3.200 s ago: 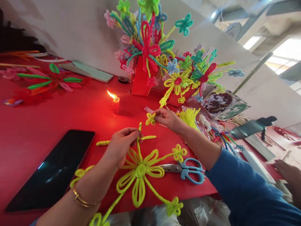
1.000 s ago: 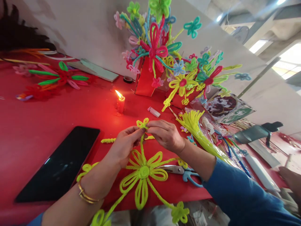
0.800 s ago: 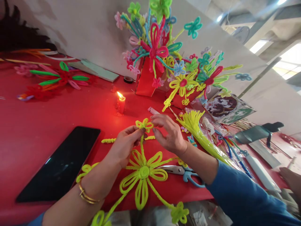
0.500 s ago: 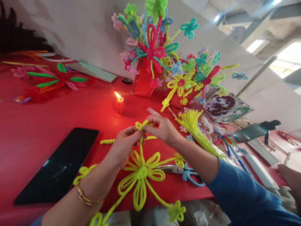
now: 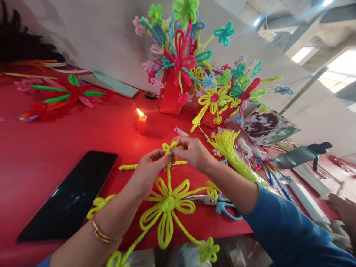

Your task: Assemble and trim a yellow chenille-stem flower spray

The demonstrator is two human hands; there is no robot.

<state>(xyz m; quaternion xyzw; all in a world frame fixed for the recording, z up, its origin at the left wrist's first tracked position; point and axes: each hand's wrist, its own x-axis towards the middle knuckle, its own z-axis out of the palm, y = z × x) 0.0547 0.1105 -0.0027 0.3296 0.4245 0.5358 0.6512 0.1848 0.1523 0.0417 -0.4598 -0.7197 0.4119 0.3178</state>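
Note:
Between my fingertips is a small yellow pipe-cleaner flower point(image 5: 167, 147) on the end of a twisted stem. My left hand point(image 5: 151, 167) pinches it from the left and below, near where stem and petals meet. On the other side, my right hand point(image 5: 193, 151) grips the petals with thumb and forefinger. The stem runs down to a large yellow looped flower point(image 5: 168, 204) lying flat near the table edge, with more small flowers on twisted arms around it. A coiled yellow strip point(image 5: 128, 167) lies behind my left hand. Blue-handled scissors point(image 5: 219, 203) lie right of the large flower, partly under it.
A lit red candle point(image 5: 141, 124) burns just beyond my hands. A black tablet point(image 5: 72, 194) lies at left. Bunched yellow pipe cleaners point(image 5: 233, 155) are at right, with flower-filled red boxes point(image 5: 174, 92) behind. Another person's hand point(image 5: 343, 211) shows at far right.
Both hands have shifted very slightly to the right with the small flower, and its stem has moved along. Everything else is still.

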